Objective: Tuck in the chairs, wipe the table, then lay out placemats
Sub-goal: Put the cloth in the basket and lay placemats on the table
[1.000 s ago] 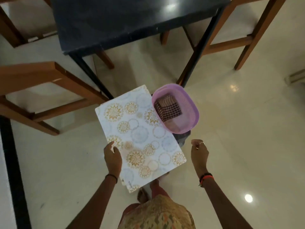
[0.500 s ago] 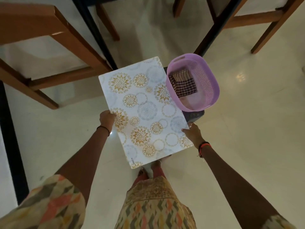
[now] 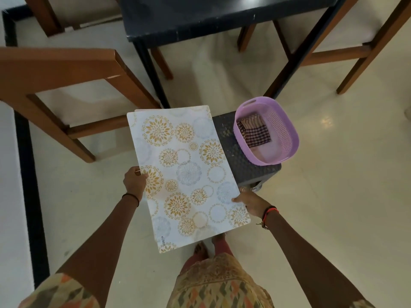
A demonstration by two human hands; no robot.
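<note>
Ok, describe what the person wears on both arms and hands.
Both forearms are bare. The left hand has a thin black band at its wrist. The right hand has black and red-orange bands at its wrist and what looks like a ring on one finger. Short sleeves show a cream, orange and grey diamond print.

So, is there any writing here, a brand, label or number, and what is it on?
"KUBER": small dark letters near the closest corner of the placemat, which the left hand and right hand hold.
Nothing else is readable: the purple basket, checked cloth and table show no writing.
</note>
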